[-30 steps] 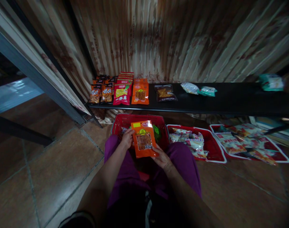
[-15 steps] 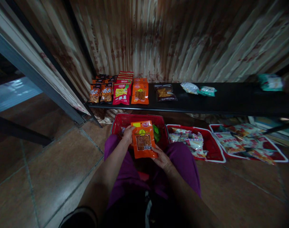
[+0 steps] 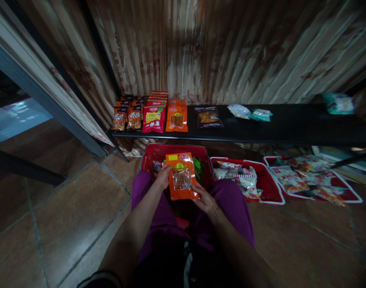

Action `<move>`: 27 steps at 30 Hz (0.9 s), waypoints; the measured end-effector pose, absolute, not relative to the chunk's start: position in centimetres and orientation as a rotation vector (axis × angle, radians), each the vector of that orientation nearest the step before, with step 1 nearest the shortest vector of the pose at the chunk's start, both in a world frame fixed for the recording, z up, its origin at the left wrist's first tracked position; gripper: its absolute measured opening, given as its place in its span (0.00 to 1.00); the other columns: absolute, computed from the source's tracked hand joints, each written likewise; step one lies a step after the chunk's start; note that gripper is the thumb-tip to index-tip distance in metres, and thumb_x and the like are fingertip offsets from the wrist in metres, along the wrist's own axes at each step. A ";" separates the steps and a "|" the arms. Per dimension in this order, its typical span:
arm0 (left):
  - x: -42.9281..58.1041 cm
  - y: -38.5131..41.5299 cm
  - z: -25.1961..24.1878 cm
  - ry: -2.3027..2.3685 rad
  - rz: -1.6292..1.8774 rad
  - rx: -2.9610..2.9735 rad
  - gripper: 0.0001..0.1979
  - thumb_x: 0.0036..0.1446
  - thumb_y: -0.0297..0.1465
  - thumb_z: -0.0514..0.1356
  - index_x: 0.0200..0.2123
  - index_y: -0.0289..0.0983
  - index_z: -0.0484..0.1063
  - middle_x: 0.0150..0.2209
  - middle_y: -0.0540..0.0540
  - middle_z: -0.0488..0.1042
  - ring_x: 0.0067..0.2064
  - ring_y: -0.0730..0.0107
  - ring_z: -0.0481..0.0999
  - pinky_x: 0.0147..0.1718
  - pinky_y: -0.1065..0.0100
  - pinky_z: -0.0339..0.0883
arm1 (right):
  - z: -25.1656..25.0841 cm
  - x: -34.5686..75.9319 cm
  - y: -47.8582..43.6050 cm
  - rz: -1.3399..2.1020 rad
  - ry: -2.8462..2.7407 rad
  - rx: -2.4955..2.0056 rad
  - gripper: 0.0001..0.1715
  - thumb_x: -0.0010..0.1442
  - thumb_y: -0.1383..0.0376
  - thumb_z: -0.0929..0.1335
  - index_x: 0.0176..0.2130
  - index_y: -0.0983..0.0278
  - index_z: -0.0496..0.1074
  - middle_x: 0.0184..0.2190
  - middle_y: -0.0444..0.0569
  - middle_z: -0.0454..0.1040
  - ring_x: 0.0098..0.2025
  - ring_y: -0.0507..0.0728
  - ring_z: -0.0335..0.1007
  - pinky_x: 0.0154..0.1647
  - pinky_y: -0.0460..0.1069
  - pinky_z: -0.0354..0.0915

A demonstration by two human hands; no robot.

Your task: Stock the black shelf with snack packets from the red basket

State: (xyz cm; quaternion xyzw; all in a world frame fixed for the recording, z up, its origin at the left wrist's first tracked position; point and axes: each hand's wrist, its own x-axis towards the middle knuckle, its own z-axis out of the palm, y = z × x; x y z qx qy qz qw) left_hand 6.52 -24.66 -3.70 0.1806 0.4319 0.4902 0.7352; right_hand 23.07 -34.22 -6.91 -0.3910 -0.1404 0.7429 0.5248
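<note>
- The left hand (image 3: 162, 176) of a seated person grips an orange packet (image 3: 182, 178) by its left edge, fingers partly hidden.
- The right hand (image 3: 204, 199) closes on the same packet at its near right corner, thumb on the front.
- Held above the near part of a red basket (image 3: 177, 149) and between purple-clad knees, the packet shows its printed face to the wearer; its long axis runs near to far, the far end leaning slightly left.
- Straight beyond, a touch to the left, similar orange packs (image 3: 177, 120) stand in a row on a black shelf (image 3: 291, 125), on the far side of the basket; the left hand is the nearer of the two to that row.
- Pink packs (image 3: 153, 119) flank the row on its left; a dark brown pack (image 3: 209, 117) lies just to its right, a little apart.
- At right, on the floor, two more baskets (image 3: 271, 184) hold pale bags (image 3: 247, 182).
</note>
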 end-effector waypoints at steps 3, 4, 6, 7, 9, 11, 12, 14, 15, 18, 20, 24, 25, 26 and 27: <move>6.5 -25.1 -3.9 0.935 1.050 0.412 0.05 0.48 0.25 0.62 0.32 0.36 0.71 0.33 0.42 0.78 0.43 0.57 0.76 0.44 0.59 0.66 | -7.0 23.0 -34.2 1.783 -0.344 -0.953 0.16 0.45 0.66 0.74 0.38 0.60 0.74 0.33 0.44 0.80 0.34 0.55 0.77 0.40 0.49 0.70; 6.4 -25.2 -4.0 0.932 1.044 0.417 0.06 0.48 0.26 0.63 0.32 0.35 0.71 0.32 0.42 0.78 0.43 0.56 0.76 0.44 0.59 0.67 | -7.0 23.0 -34.2 1.783 -0.348 -0.960 0.15 0.45 0.66 0.75 0.37 0.60 0.74 0.32 0.44 0.80 0.33 0.55 0.77 0.40 0.50 0.70; 6.4 -25.3 -4.2 0.927 1.045 0.424 0.08 0.47 0.27 0.64 0.33 0.35 0.71 0.32 0.42 0.78 0.42 0.57 0.76 0.44 0.60 0.67 | -6.8 23.1 -34.0 1.780 -0.362 -0.977 0.14 0.46 0.64 0.75 0.36 0.61 0.74 0.32 0.46 0.80 0.33 0.56 0.77 0.40 0.51 0.70; 6.4 -25.4 -4.3 0.927 1.049 0.425 0.09 0.47 0.27 0.64 0.34 0.34 0.70 0.31 0.43 0.78 0.41 0.57 0.77 0.44 0.60 0.67 | -6.6 23.2 -33.8 1.774 -0.370 -0.984 0.15 0.46 0.63 0.75 0.37 0.62 0.74 0.33 0.47 0.80 0.33 0.57 0.77 0.41 0.52 0.69; 6.3 -25.4 -4.5 0.930 1.063 0.428 0.11 0.46 0.28 0.65 0.34 0.34 0.70 0.31 0.44 0.78 0.40 0.58 0.77 0.44 0.60 0.67 | -6.0 23.5 -33.4 1.753 -0.383 -0.992 0.18 0.47 0.62 0.75 0.39 0.63 0.74 0.35 0.48 0.80 0.36 0.59 0.77 0.42 0.54 0.69; 6.4 -25.4 -4.6 0.933 1.078 0.435 0.12 0.45 0.29 0.66 0.35 0.35 0.71 0.31 0.45 0.78 0.40 0.60 0.77 0.44 0.60 0.67 | -5.2 23.8 -32.8 1.679 -0.395 -1.026 0.20 0.47 0.60 0.75 0.41 0.62 0.74 0.37 0.48 0.80 0.37 0.58 0.76 0.42 0.53 0.69; 6.4 -25.5 -4.5 0.932 1.082 0.440 0.12 0.44 0.29 0.66 0.35 0.35 0.71 0.31 0.46 0.78 0.40 0.61 0.77 0.44 0.61 0.67 | -4.7 24.0 -32.4 1.626 -0.402 -1.056 0.21 0.47 0.59 0.75 0.41 0.61 0.74 0.38 0.47 0.80 0.37 0.58 0.76 0.42 0.53 0.70; 6.6 -25.6 -4.4 0.925 1.078 0.452 0.13 0.43 0.30 0.67 0.34 0.35 0.72 0.32 0.45 0.78 0.39 0.61 0.77 0.44 0.61 0.67 | -3.9 24.2 -31.5 1.515 -0.414 -1.119 0.21 0.46 0.58 0.75 0.41 0.60 0.75 0.37 0.46 0.80 0.36 0.57 0.76 0.39 0.52 0.70; 6.7 -25.6 -4.3 0.919 1.070 0.458 0.13 0.43 0.30 0.68 0.34 0.35 0.72 0.32 0.45 0.78 0.39 0.61 0.77 0.44 0.60 0.67 | -3.6 24.3 -31.0 1.466 -0.418 -1.145 0.20 0.46 0.57 0.75 0.40 0.60 0.75 0.37 0.46 0.80 0.35 0.57 0.76 0.38 0.52 0.70; 7.0 -25.8 -4.0 0.901 1.046 0.466 0.14 0.41 0.30 0.68 0.33 0.34 0.73 0.32 0.44 0.78 0.39 0.60 0.77 0.44 0.60 0.67 | -2.9 24.4 -29.4 1.357 -0.416 -1.189 0.16 0.43 0.59 0.76 0.35 0.60 0.76 0.33 0.45 0.80 0.34 0.57 0.76 0.39 0.51 0.70; 7.1 -25.8 -3.8 0.892 1.039 0.464 0.14 0.41 0.30 0.68 0.34 0.34 0.74 0.31 0.44 0.78 0.39 0.59 0.77 0.44 0.60 0.68 | -2.6 24.2 -28.7 1.272 -0.416 -1.226 0.14 0.41 0.62 0.77 0.31 0.61 0.76 0.29 0.45 0.80 0.34 0.57 0.76 0.39 0.51 0.70; 7.0 -25.6 -3.8 0.897 1.053 0.453 0.13 0.43 0.29 0.68 0.35 0.34 0.73 0.31 0.45 0.78 0.38 0.61 0.77 0.43 0.61 0.68 | -0.9 23.1 -28.6 1.106 -0.446 -1.250 0.15 0.43 0.60 0.75 0.34 0.60 0.76 0.32 0.45 0.80 0.40 0.59 0.75 0.43 0.52 0.69; 7.0 -25.5 -3.9 0.904 1.059 0.452 0.12 0.44 0.29 0.67 0.35 0.34 0.73 0.31 0.45 0.77 0.38 0.62 0.77 0.43 0.61 0.68 | -0.2 22.9 -28.9 1.080 -0.480 -1.227 0.17 0.45 0.58 0.74 0.37 0.59 0.75 0.36 0.45 0.80 0.44 0.59 0.74 0.45 0.52 0.68; 6.9 -25.3 -4.0 0.913 1.066 0.452 0.11 0.46 0.30 0.66 0.35 0.34 0.72 0.32 0.45 0.77 0.38 0.63 0.77 0.43 0.61 0.68 | 0.5 22.8 -29.2 1.066 -0.526 -1.192 0.20 0.47 0.57 0.73 0.41 0.59 0.75 0.40 0.45 0.79 0.48 0.59 0.72 0.47 0.53 0.68; 6.8 -25.2 -4.1 0.923 1.072 0.456 0.11 0.49 0.31 0.65 0.36 0.33 0.72 0.34 0.45 0.77 0.38 0.64 0.77 0.43 0.60 0.69 | 1.3 23.0 -29.5 1.066 -0.628 -1.123 0.22 0.50 0.55 0.72 0.45 0.59 0.73 0.43 0.47 0.78 0.51 0.59 0.70 0.49 0.54 0.67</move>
